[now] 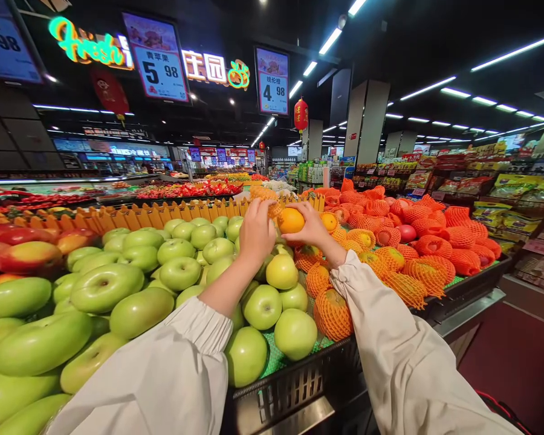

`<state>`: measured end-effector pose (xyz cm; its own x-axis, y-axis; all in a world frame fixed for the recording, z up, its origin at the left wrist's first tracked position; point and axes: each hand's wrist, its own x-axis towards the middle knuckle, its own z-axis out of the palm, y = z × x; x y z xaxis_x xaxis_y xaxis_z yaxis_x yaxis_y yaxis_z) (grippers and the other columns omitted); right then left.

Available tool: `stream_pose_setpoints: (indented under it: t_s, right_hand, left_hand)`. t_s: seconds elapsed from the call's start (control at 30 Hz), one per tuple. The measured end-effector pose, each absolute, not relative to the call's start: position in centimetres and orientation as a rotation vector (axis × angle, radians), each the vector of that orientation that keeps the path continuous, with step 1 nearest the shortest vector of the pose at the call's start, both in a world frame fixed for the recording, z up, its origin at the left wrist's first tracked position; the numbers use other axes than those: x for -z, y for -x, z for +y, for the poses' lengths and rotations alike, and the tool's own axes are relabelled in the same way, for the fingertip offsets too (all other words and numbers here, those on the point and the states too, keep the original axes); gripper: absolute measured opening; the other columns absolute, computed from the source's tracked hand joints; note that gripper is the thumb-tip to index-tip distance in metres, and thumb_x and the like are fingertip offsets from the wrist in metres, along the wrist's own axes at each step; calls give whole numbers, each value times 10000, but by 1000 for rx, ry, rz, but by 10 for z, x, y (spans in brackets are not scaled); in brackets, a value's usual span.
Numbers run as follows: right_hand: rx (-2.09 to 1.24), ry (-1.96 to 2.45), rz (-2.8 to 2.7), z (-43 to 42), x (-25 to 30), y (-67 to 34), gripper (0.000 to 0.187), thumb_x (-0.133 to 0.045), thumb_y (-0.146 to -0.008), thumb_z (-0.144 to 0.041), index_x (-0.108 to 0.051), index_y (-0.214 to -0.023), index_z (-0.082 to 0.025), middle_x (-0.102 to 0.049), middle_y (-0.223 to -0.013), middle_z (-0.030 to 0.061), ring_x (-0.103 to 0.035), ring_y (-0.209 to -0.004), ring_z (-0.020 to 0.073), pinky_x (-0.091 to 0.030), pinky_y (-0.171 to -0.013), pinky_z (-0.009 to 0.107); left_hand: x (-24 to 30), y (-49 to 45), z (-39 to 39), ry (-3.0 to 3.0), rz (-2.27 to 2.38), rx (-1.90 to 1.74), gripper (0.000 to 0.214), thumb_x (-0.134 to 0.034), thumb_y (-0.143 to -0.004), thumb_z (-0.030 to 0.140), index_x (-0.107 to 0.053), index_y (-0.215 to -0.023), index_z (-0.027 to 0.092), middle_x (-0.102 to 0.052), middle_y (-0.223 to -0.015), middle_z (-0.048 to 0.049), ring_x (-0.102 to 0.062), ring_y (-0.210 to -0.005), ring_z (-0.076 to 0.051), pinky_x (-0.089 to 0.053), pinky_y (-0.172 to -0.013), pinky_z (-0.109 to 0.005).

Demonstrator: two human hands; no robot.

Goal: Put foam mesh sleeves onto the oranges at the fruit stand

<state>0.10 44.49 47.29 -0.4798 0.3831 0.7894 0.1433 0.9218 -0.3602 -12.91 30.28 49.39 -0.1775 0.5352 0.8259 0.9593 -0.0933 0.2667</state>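
My right hand [312, 228] is closed round a bare orange [291, 220], held above the fruit display. My left hand [256, 231] pinches an orange foam net sleeve [265, 196] just left of that orange, touching it. Both arms wear pale long sleeves. Below the hands lie green apples [176, 272] and oranges in foam net sleeves [333, 311].
Black plastic crates [294, 380] hold the fruit at the display's front edge. Red net-wrapped fruit [435, 244] is piled to the right, red-yellow apples [27, 254] at the left. Price signs [272, 81] hang overhead. An aisle with red floor [521, 362] runs along the right, beside packaged goods shelves.
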Motion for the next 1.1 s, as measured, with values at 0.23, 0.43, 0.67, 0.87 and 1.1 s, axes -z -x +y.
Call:
stream_pose_setpoints:
  t_s: [0.23, 0.43, 0.67, 0.87, 1.1]
  right_hand:
    - [-297, 299, -2117, 451, -471, -1, 799, -906, -589, -359, -557, -1289, -196, -570, -1300, 118, -551, -1227, 324, -419, -1117, 482]
    - [-224, 134, -2508, 453, -471, -4, 802, -881, -626, -270, -598, -1374, -221, -590, -1313, 109, -513, -1235, 337, -387, -1126, 518]
    - [-233, 140, -2503, 449, -477, -6, 842, -843, -591, -218, -546, -1379, -212, -612, -1391, 98, -524, -1223, 331, -392, -1114, 497]
    - [-201, 454, -2734, 446, -493, -36, 795, -884, -501, -213, -608, -1246, -201, -641, -1243, 86, -552, -1139, 322, -467, -1027, 461]
    - [-542, 412, -2994, 442, -494, -36, 787, -977, -436, -386, -639, -1129, -229, -626, -1202, 40, -582, -1115, 277, -492, -984, 379]
  left_hand:
    - [-491, 129, 305, 1578, -1808, 1231, 661, -442, -901, 134, -377, -1558, 100, -399, -1582, -244, -570, -1340, -363, -516, -1052, -480]
    - [-493, 126, 304, 1576, -1901, 1210, 743, -406, -903, 161, -265, -1628, 78, -294, -1643, -293, -639, -1215, -411, -546, -930, -545]
    - [-493, 126, 305, 1669, -1959, 1106, 713, -398, -932, 196, -291, -1625, 71, -311, -1648, -277, -669, -1142, -398, -546, -945, -567]
    - [-493, 124, 303, 1685, -2049, 1036, 721, -417, -951, 210, -266, -1645, 85, -222, -1698, -273, -663, -1202, -411, -530, -1005, -556]
    - [-489, 128, 307, 1723, -1970, 972, 598, -433, -962, 200, -468, -1548, 81, -431, -1599, -228, -565, -1361, -415, -481, -1113, -554]
